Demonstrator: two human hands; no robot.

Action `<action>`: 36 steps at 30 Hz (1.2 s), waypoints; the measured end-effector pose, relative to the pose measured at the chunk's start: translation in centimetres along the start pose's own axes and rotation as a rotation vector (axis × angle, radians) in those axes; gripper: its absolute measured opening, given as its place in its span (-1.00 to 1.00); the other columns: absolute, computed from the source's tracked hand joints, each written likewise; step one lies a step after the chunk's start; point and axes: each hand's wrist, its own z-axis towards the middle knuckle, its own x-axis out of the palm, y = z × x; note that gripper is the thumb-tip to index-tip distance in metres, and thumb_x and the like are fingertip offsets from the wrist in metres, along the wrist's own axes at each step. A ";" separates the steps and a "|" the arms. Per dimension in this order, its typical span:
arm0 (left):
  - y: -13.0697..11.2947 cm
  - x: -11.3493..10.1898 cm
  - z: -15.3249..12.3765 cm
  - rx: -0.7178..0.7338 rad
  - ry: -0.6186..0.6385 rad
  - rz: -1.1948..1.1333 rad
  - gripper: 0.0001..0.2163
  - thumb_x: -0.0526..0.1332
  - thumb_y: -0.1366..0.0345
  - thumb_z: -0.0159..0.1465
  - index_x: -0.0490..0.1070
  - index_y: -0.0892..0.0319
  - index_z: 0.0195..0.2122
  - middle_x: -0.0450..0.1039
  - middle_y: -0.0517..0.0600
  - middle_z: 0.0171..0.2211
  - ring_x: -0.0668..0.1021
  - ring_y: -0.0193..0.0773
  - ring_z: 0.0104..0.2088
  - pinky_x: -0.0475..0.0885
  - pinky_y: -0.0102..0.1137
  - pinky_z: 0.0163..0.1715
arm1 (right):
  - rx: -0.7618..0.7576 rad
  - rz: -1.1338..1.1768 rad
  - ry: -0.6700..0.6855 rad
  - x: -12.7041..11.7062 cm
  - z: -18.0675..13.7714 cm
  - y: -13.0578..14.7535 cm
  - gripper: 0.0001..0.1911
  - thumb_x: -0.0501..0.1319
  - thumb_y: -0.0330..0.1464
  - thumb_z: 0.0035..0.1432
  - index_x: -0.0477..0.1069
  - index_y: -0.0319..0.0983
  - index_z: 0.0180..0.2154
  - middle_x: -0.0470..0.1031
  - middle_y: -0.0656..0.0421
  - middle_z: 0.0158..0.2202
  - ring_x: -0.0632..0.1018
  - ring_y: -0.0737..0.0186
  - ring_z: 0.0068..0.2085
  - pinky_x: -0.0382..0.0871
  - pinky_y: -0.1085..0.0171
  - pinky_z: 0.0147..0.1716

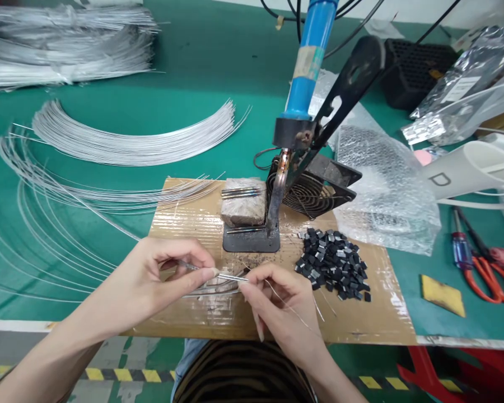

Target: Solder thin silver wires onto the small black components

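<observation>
My left hand (168, 274) is closed in a pinch on a thin grey-white wire, and a shiny metallic wire end (231, 277) sticks out past the fingertips. Fingers of my right hand (279, 305) pinch the far tip of that end. A fine silvery strand (292, 308) runs back across my right palm; I cannot make out its kind. Just beyond my hands stands a soldering iron with a blue handle (311, 61), its tip pointing down at a black base plate (252, 240). More loose wires (218, 288) lie beneath my fingers on the cardboard (361, 324).
Black small connector pieces (334, 263) are heaped at the right. A pale block (243, 210) bears metal-tipped wires, beside a small fan (319, 187). White wire bundles (138, 143) lie at the left. Orange-handled scissors (487, 282), a yellow sponge (443, 295) and bubble wrap (378, 184) lie right.
</observation>
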 end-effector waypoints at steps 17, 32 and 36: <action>-1.5 1.0 -0.6 0.083 -0.013 0.219 -0.86 0.28 0.16 0.40 0.60 0.03 -0.24 0.51 -0.16 -0.48 0.43 -0.39 -0.50 0.29 -0.53 -0.53 | -0.171 -0.208 -0.016 -0.8 0.0 1.0 -0.81 0.33 -0.33 0.33 0.54 -0.20 -0.38 0.49 0.22 -0.45 0.50 0.34 -0.44 0.28 0.38 -0.52; -1.1 4.5 0.3 -0.047 -0.027 -0.033 -0.74 0.20 0.10 0.41 0.54 0.14 -0.30 0.50 -0.03 -0.46 0.44 -0.31 -0.50 0.25 -0.46 -0.56 | -0.454 -0.943 -0.540 -6.4 1.9 2.5 -0.90 0.34 -0.33 0.33 0.64 -0.20 -0.21 0.54 0.17 -0.38 0.44 0.22 -0.40 0.35 0.20 -0.36; -1.3 4.7 0.8 -0.067 -0.045 -0.106 -0.76 0.23 0.12 0.37 0.55 0.17 -0.30 0.52 0.00 -0.44 0.43 -0.33 -0.50 0.25 -0.47 -0.56 | -0.411 -1.347 -0.509 -8.3 3.9 2.2 -0.84 0.35 -0.27 0.33 0.61 -0.24 -0.24 0.56 0.09 -0.35 0.48 -0.01 -0.21 0.37 0.10 -0.22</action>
